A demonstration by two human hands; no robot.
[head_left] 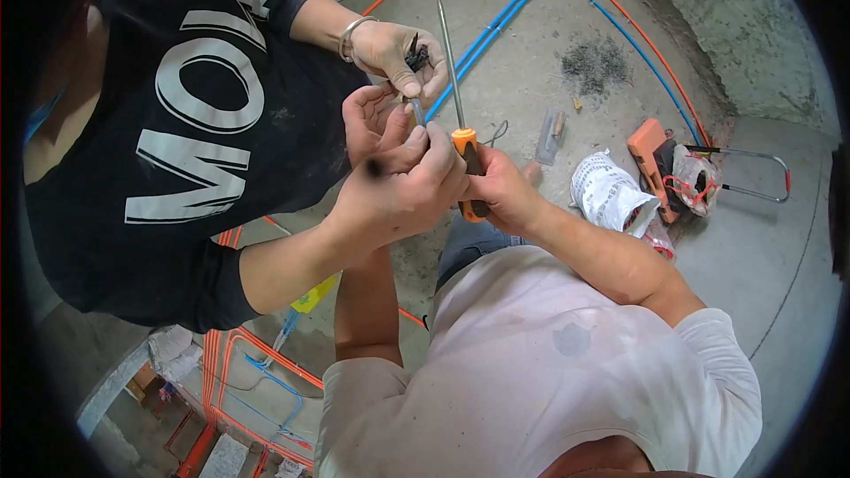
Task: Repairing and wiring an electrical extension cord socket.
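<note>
My right hand (pixel 506 188) is wrapped round the orange-and-black handle of a screwdriver (pixel 467 155), whose long metal shaft points up and away. Partly hidden behind a co-worker's right hand (pixel 398 186), my left hand (pixel 367 119) has its fingers curled in a pinch. Right at those fingertips is a small translucent tube-like piece (pixel 420 111); the co-worker's fingers are close against it too, and who grips it is unclear. The co-worker's left hand (pixel 398 53), with a bracelet at the wrist, holds several small black pieces (pixel 416 57).
Blue pipes (pixel 505 18) and orange conduit (pixel 611 4) run along the concrete floor. Dark crumbs (pixel 593 66) lie scattered near a flat trowel (pixel 550 137). On the right are a white sack (pixel 611 193), an orange case (pixel 651 164) and a metal handle (pixel 770 159). The co-worker in black stands close at left.
</note>
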